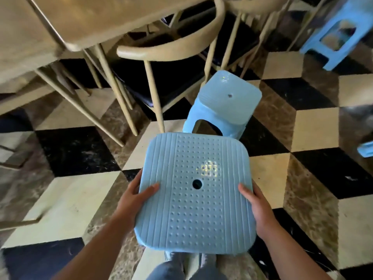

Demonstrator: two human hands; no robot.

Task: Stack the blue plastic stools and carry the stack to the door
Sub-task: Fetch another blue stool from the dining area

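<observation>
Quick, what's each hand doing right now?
Left hand: gripping the held stool by its left edge.
Right hand: gripping its right edge.

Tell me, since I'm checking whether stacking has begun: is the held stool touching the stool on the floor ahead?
Cannot tell. In the head view the held stool overlaps the floor stool's near legs, hiding any gap or contact.
</observation>
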